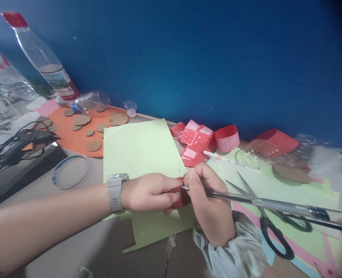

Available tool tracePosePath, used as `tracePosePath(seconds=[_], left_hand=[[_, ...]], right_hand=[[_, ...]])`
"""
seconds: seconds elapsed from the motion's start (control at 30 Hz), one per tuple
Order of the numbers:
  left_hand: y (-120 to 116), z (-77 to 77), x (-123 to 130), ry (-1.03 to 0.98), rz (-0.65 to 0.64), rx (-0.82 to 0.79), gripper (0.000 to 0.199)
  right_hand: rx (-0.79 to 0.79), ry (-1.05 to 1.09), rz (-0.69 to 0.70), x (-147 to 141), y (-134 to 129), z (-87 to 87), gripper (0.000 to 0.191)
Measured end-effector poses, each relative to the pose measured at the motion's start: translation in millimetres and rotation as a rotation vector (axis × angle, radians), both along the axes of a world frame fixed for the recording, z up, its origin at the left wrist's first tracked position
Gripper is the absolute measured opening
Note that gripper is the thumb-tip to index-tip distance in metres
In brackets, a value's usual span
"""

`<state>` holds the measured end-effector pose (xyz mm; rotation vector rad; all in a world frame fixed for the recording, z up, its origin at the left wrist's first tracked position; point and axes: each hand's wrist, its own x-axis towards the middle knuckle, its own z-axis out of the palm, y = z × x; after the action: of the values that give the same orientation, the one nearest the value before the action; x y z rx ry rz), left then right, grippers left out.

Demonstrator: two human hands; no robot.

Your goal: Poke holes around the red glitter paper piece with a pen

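My left hand (150, 191), with a grey watch on its wrist, reaches in from the left over a light green paper sheet (138, 150). Its thumb and fingers grip a small red textured object (176, 197) at the sheet's right side; my fingers cover much of it. My right hand (209, 204) pinches a pen (289, 208) with a clear barrel and black grip close to its metal tip. The tip is against or just beside the red object; I cannot tell whether it touches the paper. Black-handled scissors (265, 220) lie open to the right of my right hand.
Cardboard discs (94, 145) lie on orange paper (63, 135) at left, near plastic bottles (58, 77), a tape ring (53, 175) and a black glue gun (23, 144). Red paper pieces (198, 141), a white marker (231, 161) and clear plastic pieces (260, 150) stand before the blue wall (188, 58).
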<state>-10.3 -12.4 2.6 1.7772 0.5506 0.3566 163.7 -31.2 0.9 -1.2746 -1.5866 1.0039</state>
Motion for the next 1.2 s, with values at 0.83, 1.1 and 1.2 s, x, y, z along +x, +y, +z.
tracePosePath(seconds=[0.83, 1.1, 1.2], left_hand=[[-0.9, -1.9, -0.6, -0.046, 0.057, -0.045, 0.027], [0.6, -0.3, -0.7, -0.037, 0.041, -0.041, 0.029], [0.9, 0.4, -0.4, -0.037, 0.044, -0.043, 0.028]], right_hand=[[-0.022, -0.001, -0.03, 3.0, 1.3, -0.4, 0.028], [0.019, -0.049, -0.015, 2.1, 2.2, 1.2, 0.028], [0.017, -0.044, -0.032, 2.0, 2.4, 1.1, 0.028]])
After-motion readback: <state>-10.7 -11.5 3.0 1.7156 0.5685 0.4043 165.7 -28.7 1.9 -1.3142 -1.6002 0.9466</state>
